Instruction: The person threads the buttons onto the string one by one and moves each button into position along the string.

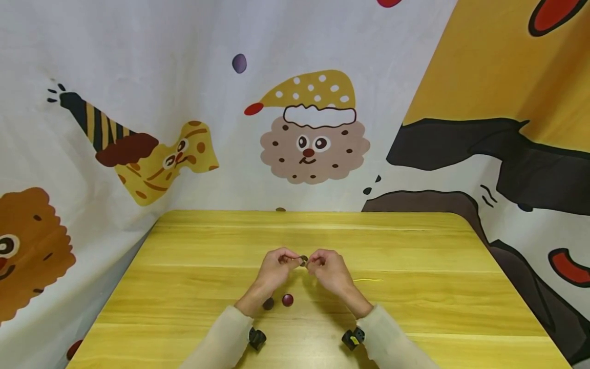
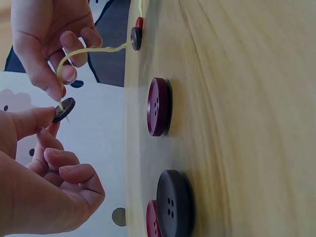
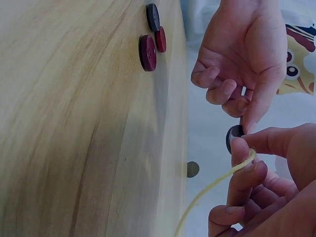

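Observation:
In the head view, my left hand (image 1: 275, 269) and right hand (image 1: 329, 269) meet above the table. My left thumb and finger pinch a dark button (image 2: 64, 110) by its edge. The yellow string (image 2: 94, 50) runs to this button, and a thin tip shows beyond its far face. My right hand (image 3: 276, 182) pinches the string close against the button. Further along, the string reaches a small dark button (image 2: 136, 38) and a red button (image 2: 139, 22) close together on the table; whether it passes through both I cannot tell.
On the wooden table (image 1: 184, 287) lie a maroon button (image 1: 288, 300) and a dark button (image 1: 268, 304), near my left forearm. A red button (image 3: 160, 39) lies beside them. Part of the string (image 1: 369, 280) stretches right of my right wrist. A printed cloth (image 1: 207, 77) hangs behind.

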Available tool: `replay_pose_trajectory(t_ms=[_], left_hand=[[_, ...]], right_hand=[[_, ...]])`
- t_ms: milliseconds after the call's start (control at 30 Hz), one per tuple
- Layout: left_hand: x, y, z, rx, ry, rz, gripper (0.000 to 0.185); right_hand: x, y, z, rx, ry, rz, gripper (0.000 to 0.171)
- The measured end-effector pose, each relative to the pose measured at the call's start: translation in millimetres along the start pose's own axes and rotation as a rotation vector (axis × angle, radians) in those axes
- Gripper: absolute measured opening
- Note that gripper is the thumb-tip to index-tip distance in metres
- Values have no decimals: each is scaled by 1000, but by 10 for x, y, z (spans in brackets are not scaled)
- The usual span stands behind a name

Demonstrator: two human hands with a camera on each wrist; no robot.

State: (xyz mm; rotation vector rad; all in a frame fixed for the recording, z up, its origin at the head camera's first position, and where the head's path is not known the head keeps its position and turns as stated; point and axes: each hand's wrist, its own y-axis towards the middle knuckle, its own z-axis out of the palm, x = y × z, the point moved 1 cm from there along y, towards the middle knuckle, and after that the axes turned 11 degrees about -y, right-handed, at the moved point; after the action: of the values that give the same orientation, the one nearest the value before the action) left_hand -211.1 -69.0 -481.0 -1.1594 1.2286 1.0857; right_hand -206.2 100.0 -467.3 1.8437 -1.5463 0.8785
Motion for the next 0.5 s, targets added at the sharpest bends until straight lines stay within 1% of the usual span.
replay_pose_trajectory(t_ms=[167, 500], left_hand=[[1, -2, -3, 12, 4, -8, 8], [-17, -9, -5, 7, -5, -15, 9]], right_hand=[[5, 2, 12, -12, -37, -22, 8], [-1, 2, 19, -21, -44, -42, 9]])
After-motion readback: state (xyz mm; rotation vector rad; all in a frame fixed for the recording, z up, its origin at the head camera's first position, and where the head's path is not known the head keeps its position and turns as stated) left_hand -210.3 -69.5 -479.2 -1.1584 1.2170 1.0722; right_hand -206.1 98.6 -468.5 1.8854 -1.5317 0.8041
